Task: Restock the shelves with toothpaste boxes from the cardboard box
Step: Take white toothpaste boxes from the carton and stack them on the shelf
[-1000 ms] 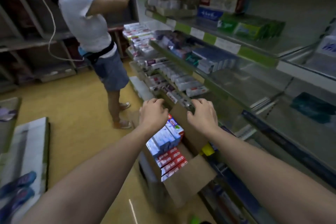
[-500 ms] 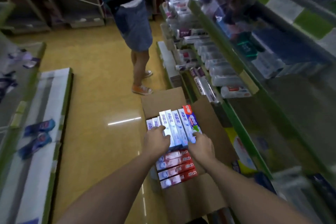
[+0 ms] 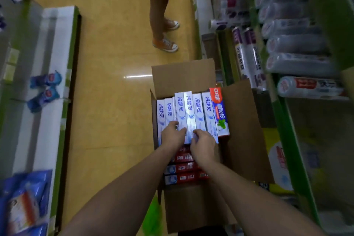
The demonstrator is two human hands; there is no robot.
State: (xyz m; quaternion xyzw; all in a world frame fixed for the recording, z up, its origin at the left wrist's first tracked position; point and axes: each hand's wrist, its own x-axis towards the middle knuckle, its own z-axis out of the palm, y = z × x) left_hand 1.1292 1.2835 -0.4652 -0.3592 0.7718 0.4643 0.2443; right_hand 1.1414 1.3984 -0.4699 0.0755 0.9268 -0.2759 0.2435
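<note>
Shop aisle: both hands, L (image 3: 172,136) & R (image 3: 204,142), pinching white toothpaste boxes (image 3: 188,113) in cardboard box (image 3: 183,76).

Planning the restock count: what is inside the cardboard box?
The cardboard box holds a row of white-blue toothpaste boxes, one red-blue box and red boxes nearer the person. Anything underneath is covered.

An open cardboard box (image 3: 183,74) sits on the yellow floor (image 3: 107,63) beside the green-edged shelves (image 3: 287,140). Both hands reach into it: the left hand (image 3: 173,136) and right hand (image 3: 204,144) curl over the near ends of the white-and-blue toothpaste boxes (image 3: 189,109). Red toothpaste boxes (image 3: 182,168) lie crosswise nearer the box's near edge. Another person's legs (image 3: 159,11) stand beyond.
</note>
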